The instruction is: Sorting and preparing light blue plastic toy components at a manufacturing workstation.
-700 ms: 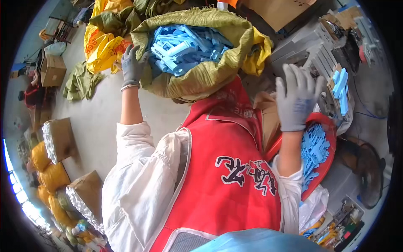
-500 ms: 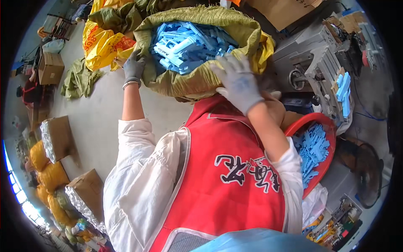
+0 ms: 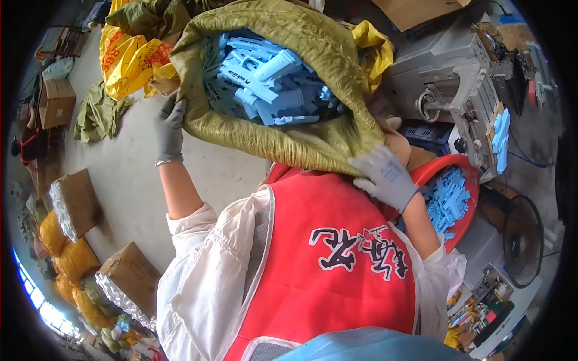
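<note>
A green woven sack [image 3: 259,144] stands in front of me with its mouth wide. Inside lie many light-blue plastic toy-gun pieces [image 3: 265,69]. My left hand [image 3: 170,129], in a grey glove, is closed on the sack's left rim; its fingertips are partly hidden. On the near right side, my right hand [image 3: 387,178], gloved too, grips the rim, which is drawn out to a corner there. Beside my right forearm, a red tub [image 3: 472,201] holds more of the light-blue pieces.
A grey machine with a handwheel [image 3: 426,105] stands to the right, with a black fan [image 3: 522,240] below it. Yellow bags [image 3: 129,63] lie at the far left of the sack. Cardboard boxes [image 3: 129,277] and stuffed orange sacks [image 3: 78,262] line the left.
My right hand has moved down and right from over the sack's near edge, drawing the rim with it. The sack's mouth has tilted toward me and stretched. My left hand has shifted slightly left and down.
</note>
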A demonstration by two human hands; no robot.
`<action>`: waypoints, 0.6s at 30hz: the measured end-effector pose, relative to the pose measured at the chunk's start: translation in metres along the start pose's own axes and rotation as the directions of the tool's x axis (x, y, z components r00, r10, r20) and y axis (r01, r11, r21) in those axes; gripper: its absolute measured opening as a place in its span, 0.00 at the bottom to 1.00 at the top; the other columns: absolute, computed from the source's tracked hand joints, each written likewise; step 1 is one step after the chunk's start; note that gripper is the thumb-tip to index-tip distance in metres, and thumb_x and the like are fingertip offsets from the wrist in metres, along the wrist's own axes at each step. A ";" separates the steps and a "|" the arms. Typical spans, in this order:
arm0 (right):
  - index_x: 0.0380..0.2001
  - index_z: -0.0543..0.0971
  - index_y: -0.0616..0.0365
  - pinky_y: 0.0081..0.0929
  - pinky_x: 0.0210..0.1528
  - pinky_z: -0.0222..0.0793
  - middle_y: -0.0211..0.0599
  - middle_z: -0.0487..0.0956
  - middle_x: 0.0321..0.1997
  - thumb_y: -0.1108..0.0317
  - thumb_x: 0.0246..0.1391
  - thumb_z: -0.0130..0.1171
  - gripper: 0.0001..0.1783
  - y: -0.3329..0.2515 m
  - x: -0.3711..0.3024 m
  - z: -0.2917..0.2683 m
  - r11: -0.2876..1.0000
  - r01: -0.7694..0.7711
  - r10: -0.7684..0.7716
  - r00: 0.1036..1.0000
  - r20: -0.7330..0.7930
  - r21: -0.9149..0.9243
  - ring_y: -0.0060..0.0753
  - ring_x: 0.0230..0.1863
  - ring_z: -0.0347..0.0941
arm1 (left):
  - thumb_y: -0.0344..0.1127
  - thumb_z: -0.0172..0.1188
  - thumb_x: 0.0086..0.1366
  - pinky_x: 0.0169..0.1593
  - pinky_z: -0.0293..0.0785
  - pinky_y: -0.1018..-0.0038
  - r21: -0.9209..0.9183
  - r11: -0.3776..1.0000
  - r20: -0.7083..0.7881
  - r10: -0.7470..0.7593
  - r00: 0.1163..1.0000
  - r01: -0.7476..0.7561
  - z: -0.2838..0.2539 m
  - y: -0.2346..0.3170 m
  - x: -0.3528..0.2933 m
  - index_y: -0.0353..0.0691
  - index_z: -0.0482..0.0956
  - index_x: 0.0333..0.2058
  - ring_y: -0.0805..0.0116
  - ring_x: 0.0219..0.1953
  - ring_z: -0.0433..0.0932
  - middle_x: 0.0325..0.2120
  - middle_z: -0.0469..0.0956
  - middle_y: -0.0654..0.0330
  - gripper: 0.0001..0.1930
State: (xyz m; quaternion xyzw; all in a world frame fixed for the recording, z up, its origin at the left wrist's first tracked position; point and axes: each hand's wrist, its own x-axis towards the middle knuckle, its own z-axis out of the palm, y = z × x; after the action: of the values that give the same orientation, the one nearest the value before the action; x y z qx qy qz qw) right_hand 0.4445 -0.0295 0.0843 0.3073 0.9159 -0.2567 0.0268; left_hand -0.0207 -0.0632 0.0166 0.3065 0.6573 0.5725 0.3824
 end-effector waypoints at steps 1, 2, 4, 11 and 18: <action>0.47 0.76 0.52 0.40 0.59 0.57 0.38 0.75 0.43 0.62 0.44 0.61 0.23 -0.004 0.011 -0.009 0.996 0.004 0.003 0.997 -0.072 0.093 0.41 0.48 0.69 | 0.30 0.55 0.65 0.50 0.67 0.82 0.049 0.998 -0.038 0.050 0.998 -0.049 0.003 0.007 0.000 0.30 0.71 0.52 0.77 0.46 0.71 0.45 0.75 0.61 0.18; 0.45 0.77 0.52 0.40 0.59 0.57 0.38 0.74 0.46 0.61 0.44 0.61 0.21 -0.010 0.027 -0.018 0.998 0.019 -0.008 0.987 -0.161 0.068 0.42 0.50 0.67 | 0.30 0.54 0.65 0.50 0.67 0.82 0.094 0.991 -0.071 0.104 0.992 -0.097 0.007 0.015 0.000 0.30 0.71 0.52 0.77 0.45 0.72 0.45 0.75 0.61 0.18; 0.41 0.78 0.51 0.41 0.59 0.58 0.39 0.71 0.53 0.61 0.45 0.61 0.18 -0.021 0.067 -0.034 0.991 0.045 -0.083 0.943 -0.324 -0.124 0.45 0.55 0.64 | 0.32 0.56 0.64 0.42 0.68 0.84 0.292 0.930 -0.131 0.272 0.953 -0.225 0.000 0.018 0.006 0.36 0.72 0.52 0.79 0.38 0.72 0.41 0.76 0.61 0.18; 0.50 0.73 0.56 0.37 0.52 0.64 0.38 0.69 0.57 0.64 0.54 0.51 0.20 0.081 0.191 -0.017 0.832 -0.375 0.150 0.862 -0.485 -0.409 0.42 0.55 0.67 | 0.35 0.59 0.60 0.31 0.71 0.76 0.813 0.518 0.096 0.331 0.939 -0.265 0.038 0.058 0.003 0.47 0.74 0.51 0.71 0.24 0.78 0.27 0.79 0.60 0.19; 0.53 0.72 0.48 0.46 0.61 0.54 0.43 0.57 0.66 0.62 0.57 0.50 0.20 0.067 0.146 -0.112 0.912 -0.342 0.154 0.798 -0.583 -0.226 0.50 0.62 0.55 | 0.32 0.58 0.61 0.39 0.73 0.74 0.763 0.482 0.222 0.428 0.876 -0.430 0.047 0.049 -0.006 0.38 0.72 0.52 0.70 0.33 0.78 0.39 0.79 0.54 0.19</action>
State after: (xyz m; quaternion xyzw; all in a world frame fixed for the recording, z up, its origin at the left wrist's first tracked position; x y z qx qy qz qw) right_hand 0.3767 0.1505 0.1205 0.4785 0.8642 0.0012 -0.1556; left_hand 0.0209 -0.0362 0.0635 0.5978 0.7432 0.2963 0.0510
